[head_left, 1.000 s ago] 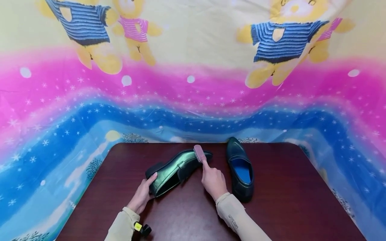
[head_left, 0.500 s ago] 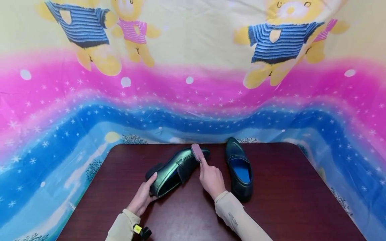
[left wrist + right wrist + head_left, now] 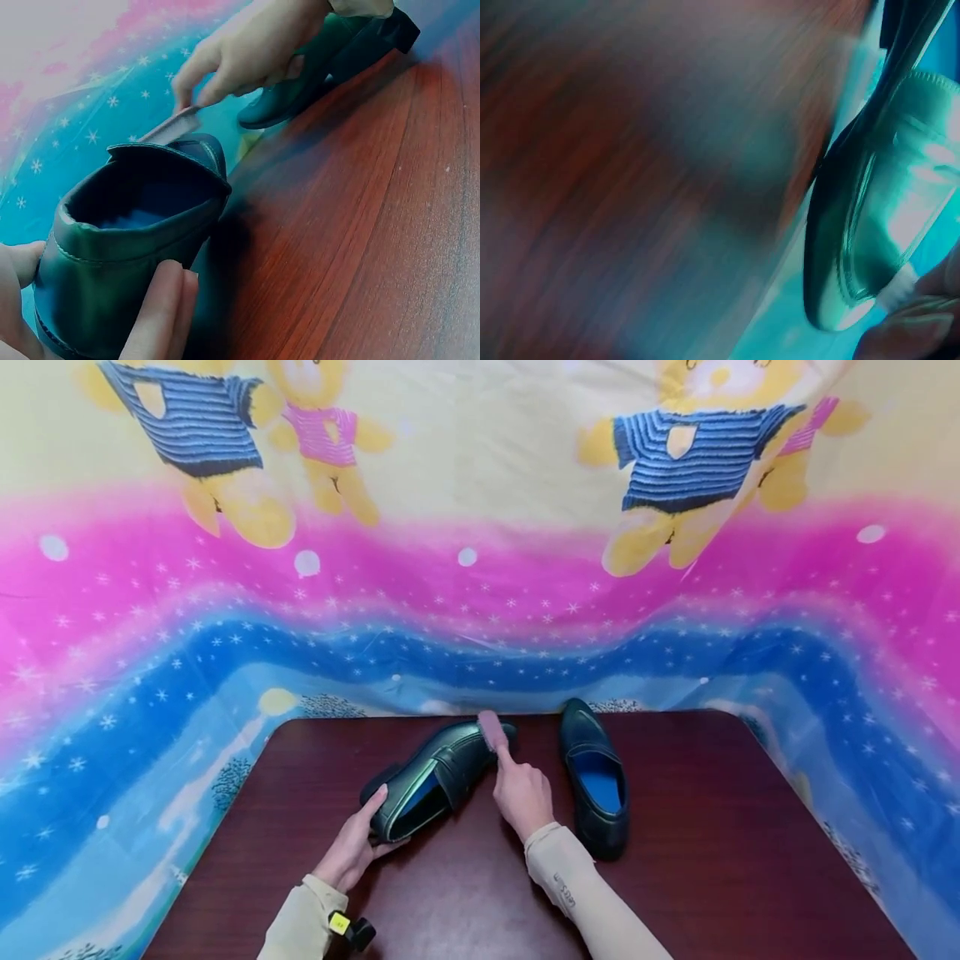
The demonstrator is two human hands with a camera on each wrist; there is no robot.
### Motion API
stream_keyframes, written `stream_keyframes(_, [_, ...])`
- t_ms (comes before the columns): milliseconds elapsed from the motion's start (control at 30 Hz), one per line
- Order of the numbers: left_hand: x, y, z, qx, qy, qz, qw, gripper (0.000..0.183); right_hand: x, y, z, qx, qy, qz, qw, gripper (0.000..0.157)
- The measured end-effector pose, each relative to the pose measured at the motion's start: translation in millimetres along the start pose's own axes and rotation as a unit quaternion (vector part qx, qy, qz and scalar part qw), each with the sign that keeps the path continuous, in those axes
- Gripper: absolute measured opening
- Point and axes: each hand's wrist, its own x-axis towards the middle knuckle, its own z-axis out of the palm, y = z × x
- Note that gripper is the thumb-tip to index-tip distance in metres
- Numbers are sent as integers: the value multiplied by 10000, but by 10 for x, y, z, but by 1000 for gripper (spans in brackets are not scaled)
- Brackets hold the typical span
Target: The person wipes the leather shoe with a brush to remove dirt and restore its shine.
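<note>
My left hand point(image 3: 352, 847) grips a dark green leather loafer point(image 3: 459, 768) by its heel, thumb on one side and fingers on the other. The loafer is tilted, its opening turned toward me and its toe pointing to the back right. My right hand point(image 3: 522, 797) holds a pink-backed brush point(image 3: 491, 731), index finger extended along it, at the loafer's toe. In the left wrist view the brush point(image 3: 176, 126) lies behind the loafer's tongue. Pale bristles point(image 3: 900, 289) meet the toe in the right wrist view. The matching loafer point(image 3: 600, 835) stands just right of my right hand.
Everything is on a dark red-brown wooden table point(image 3: 720, 843) with rounded far corners. A cloth backdrop point(image 3: 480, 585) printed with bears and snowflakes hangs close behind its far edge. A black strap with a yellow tag point(image 3: 348, 928) sits on my left wrist.
The held loafer has rolled so its opening and blue insole show more. The brush has shifted slightly left and back along the toe area. The other loafer stays in place.
</note>
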Motion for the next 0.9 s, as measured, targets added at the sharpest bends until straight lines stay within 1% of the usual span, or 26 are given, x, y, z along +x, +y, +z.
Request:
stream_keyframes(133, [-23,44,-1,-2,-9,105,9999,76,23,81,-43,-39,-110,551,9984,45])
stream_keyframes(233, [-34,46,4,75,30,181,9998,76,22,93,-73,52,-162,731,9972,45])
stream_keyframes(300, [-40,35,6,132,33,177,9998,77,22,75,-90,152,-114,726,9972,42])
stream_keyframes(367, [-43,20,8,130,40,148,9998,78,18,39,-111,293,-24,574,9979,39])
stream_keyframes(400, [-43,11,7,124,50,138,9998,78,17,15,-119,363,35,428,9984,37])
stream_keyframes(500, [-44,-10,8,34,130,110,9998,78,18,-71,-132,490,124,-189,9985,36])
stream_keyframes(567, [-46,-19,12,-21,190,136,9997,78,16,-122,-127,480,77,-585,9971,38])
stream_keyframes(633, [-49,-28,12,-2,183,143,9997,77,13,-153,-112,402,26,-828,9958,41])
stream_keyframes(733, [-54,-34,12,34,122,124,9998,77,15,-150,-88,302,-17,-854,9959,43])
stream_keyframes(800, [-50,-32,9,59,75,98,9999,78,21,-116,-75,283,7,-728,9969,45])
stream_keyframes(900, [-31,-23,-1,97,34,78,9999,78,30,-30,-54,211,118,-425,9988,47])
